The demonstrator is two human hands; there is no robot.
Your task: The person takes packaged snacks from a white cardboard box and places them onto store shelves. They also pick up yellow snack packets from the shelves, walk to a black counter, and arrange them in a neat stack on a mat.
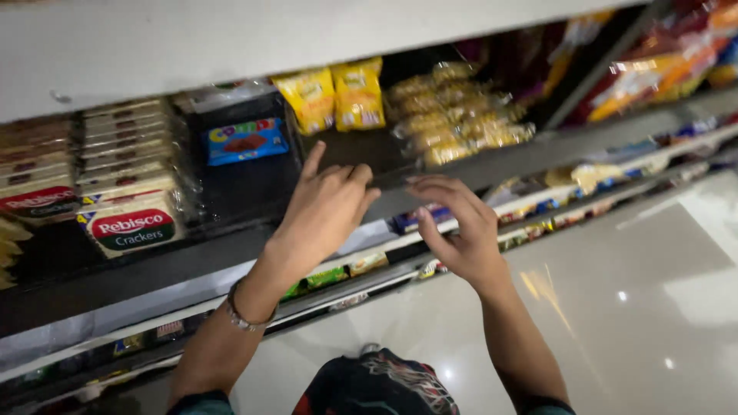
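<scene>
Both hands hover empty at the dark shelf [231, 192] edge: left hand [323, 211] fingers together, right hand [457, 227] fingers curled apart. Blue biscuit box [246, 140] behind, cracker packs [127, 184] leftward, yellow packets [334, 96] above.
</scene>
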